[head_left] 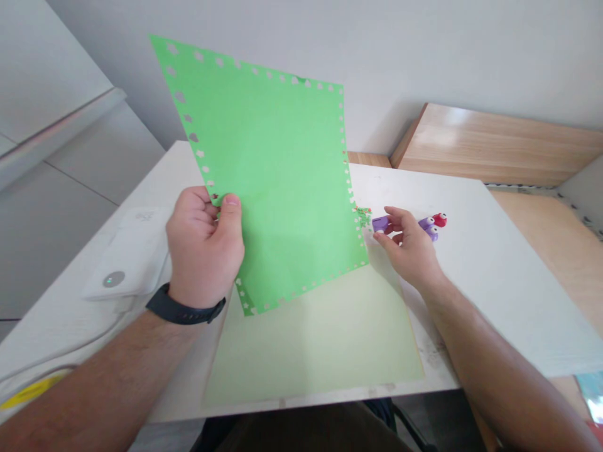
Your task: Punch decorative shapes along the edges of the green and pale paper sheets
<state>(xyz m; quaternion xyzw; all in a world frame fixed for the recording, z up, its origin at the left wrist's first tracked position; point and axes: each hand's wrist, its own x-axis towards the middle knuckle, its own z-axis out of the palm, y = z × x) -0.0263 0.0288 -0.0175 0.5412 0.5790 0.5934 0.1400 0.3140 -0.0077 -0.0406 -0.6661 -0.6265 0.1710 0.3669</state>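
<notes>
left hand (203,248) pinches punched green sheet (292,176), raised off counter (475,295) | right hand (409,245) grips purple craft punch (380,223), 3 o'clock, beside sheet's edge

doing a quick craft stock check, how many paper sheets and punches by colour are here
green sheet: 1
pale green sheet: 1
purple punches: 3 (partly hidden, count unsure)
red punch: 1
total: 6
</notes>
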